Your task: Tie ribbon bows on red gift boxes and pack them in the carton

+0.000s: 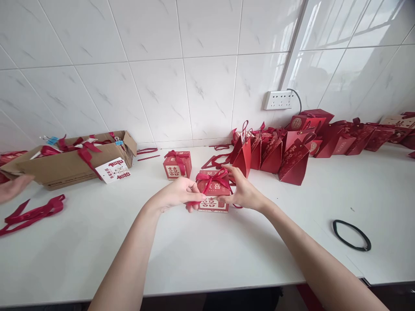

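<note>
A red gift box (212, 203) with white double-happiness panels stands on the table between my hands. A dark red ribbon bow (212, 176) sits on its top. My left hand (181, 194) is closed at the box's left side, thumb and fingers pinched on a red ribbon tail; part of the grip is hidden. My right hand (243, 189) curves around the box's right side, thumb at the front and index finger by the bow's right loop. Just behind to the left stands a smaller-looking red box (177, 165), also tied with a ribbon.
Another person's hand (14, 188) reaches in at left, near a cardboard carton (71, 166) of ribbons and a hanging white tag (113, 170). Loose ribbon (35, 214) lies in front. Red gift bags (293, 162) line the wall at right, below a socket strip (278, 100). A black band (351, 235) lies right.
</note>
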`<state>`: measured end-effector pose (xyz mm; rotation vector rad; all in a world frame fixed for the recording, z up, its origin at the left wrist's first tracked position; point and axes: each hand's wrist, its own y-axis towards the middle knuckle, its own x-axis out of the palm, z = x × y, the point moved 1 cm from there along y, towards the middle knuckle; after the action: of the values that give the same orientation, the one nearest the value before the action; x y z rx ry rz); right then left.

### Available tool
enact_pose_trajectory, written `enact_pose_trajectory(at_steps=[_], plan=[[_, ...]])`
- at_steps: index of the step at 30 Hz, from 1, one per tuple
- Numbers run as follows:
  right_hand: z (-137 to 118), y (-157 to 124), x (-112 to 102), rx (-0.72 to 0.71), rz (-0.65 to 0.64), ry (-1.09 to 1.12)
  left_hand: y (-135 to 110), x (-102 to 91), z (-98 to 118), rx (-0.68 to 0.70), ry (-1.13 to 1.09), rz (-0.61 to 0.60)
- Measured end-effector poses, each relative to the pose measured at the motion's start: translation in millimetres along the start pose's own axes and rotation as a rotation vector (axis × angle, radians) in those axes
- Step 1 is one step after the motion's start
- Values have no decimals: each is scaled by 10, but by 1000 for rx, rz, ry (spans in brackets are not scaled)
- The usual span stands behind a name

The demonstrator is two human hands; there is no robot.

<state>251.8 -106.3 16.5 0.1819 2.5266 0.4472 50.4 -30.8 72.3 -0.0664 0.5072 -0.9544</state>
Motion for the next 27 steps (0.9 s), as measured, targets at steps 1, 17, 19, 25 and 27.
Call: enact_pose_trajectory(at_steps=[1, 17, 19, 25, 27], plan=[[3, 2, 1, 1, 2, -6, -4, 3, 0, -5, 5, -14], [-48, -16, -53, 54, -65, 83, 175, -129, -158, -10, -122, 433], [-80, -16, -55, 103, -58, 180, 261, -35, -188, 62, -107, 472], [-34, 43, 21, 136, 141, 247, 352, 194, -211, 219, -30, 579], [-8, 59, 41, 127, 210, 220, 363, 243, -210, 281, -36, 628]])
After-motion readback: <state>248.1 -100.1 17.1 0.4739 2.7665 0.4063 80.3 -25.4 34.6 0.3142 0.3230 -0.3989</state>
